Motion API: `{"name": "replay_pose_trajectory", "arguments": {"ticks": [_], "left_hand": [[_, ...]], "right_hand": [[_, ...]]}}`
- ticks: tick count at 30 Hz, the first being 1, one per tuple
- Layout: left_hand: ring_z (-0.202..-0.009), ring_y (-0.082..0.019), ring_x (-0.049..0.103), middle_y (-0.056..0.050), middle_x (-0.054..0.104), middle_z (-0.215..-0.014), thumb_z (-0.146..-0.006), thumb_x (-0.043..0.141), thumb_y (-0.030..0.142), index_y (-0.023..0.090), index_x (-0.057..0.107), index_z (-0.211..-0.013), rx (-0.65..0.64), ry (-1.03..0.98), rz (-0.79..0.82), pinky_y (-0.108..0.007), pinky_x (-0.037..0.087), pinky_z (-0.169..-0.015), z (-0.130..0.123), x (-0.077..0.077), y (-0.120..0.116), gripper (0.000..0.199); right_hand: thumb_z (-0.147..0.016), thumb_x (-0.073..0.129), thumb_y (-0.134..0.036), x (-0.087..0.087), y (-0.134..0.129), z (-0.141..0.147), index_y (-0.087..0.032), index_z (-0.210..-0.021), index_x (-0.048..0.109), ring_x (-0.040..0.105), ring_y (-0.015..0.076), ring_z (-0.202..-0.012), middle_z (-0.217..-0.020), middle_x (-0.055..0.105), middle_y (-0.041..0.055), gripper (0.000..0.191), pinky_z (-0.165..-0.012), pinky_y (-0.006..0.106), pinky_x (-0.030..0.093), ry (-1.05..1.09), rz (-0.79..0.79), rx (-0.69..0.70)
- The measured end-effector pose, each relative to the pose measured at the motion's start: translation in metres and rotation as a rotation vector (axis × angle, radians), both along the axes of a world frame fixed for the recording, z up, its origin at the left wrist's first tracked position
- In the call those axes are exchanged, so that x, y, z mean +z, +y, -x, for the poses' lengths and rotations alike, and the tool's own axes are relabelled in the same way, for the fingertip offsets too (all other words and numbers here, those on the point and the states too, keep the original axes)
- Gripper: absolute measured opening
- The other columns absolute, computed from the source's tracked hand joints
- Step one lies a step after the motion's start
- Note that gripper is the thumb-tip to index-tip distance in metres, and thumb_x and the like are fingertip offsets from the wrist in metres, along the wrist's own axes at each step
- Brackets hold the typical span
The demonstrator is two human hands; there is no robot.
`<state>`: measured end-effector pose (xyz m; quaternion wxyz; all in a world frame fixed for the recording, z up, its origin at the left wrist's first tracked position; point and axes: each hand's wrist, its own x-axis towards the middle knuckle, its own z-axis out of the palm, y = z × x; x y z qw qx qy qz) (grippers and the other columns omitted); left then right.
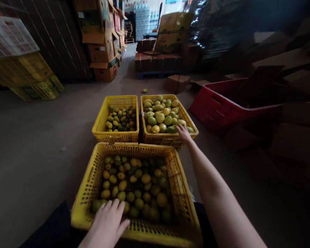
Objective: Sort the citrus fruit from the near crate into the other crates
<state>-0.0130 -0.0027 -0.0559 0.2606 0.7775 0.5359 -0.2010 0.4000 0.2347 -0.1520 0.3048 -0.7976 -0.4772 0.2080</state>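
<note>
Three yellow plastic crates hold green and yellow fruit. My left hand (109, 220) is over the near side of the large front crate (182, 186), its fingers apart at the fruit (122, 185) there. Farther off, my right hand (183, 131) reaches to the near right corner of the back right crate (193, 132), with its fingertips on a yellow fruit (181, 122). Whether those fingers grip it is not clear. The back left crate (99, 119) contains smaller fruit, lower inside, and neither hand touches it.
A red crate (217, 106) lies at the right beside cardboard pieces. Stacked yellow and white crates (12, 38) stand at the left. Cardboard boxes (100, 51) and a loaded pallet (157, 62) are farther back. One fruit (144, 91) lies on the floor.
</note>
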Motion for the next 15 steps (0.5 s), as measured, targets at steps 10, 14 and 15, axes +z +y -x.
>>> {"name": "replay_pose_trajectory", "arguments": {"ticks": [10, 14, 15], "left_hand": [[-0.106, -0.034, 0.062, -0.020, 0.066, -0.116, -0.088, 0.051, 0.026, 0.010, 0.061, -0.125, -0.104, 0.078, -0.035, -0.045, 0.044, -0.092, 0.012, 0.022, -0.015, 0.041], [-0.102, -0.033, 0.061, -0.019, 0.066, -0.113, -0.088, 0.051, 0.031, 0.013, 0.061, -0.123, -0.145, -0.003, -0.118, -0.042, 0.043, -0.090, 0.022, 0.030, -0.026, 0.040], [-0.102, -0.032, 0.061, -0.018, 0.066, -0.111, -0.089, 0.051, 0.032, 0.013, 0.060, -0.123, -0.145, -0.042, -0.141, -0.042, 0.043, -0.090, 0.025, 0.031, -0.029, 0.041]], "right_hand": [[-0.094, 0.042, -0.026, -0.008, -0.093, 0.041, -0.015, -0.132, 0.054, 0.022, 0.0260, -0.146, -0.148, 0.043, 0.0148, 0.042, -0.117, 0.044, 0.018, -0.180, 0.195, 0.250], [-0.092, 0.048, -0.032, -0.005, -0.142, 0.072, -0.020, -0.137, 0.050, 0.019, 0.0332, -0.146, -0.155, 0.032, 0.0127, 0.046, -0.114, 0.055, 0.022, -0.288, 0.284, 0.405], [-0.091, 0.051, -0.032, -0.004, -0.152, 0.081, -0.020, -0.136, 0.051, 0.017, 0.0355, -0.146, -0.156, 0.029, 0.0130, 0.047, -0.113, 0.058, 0.021, -0.315, 0.311, 0.454]]}}
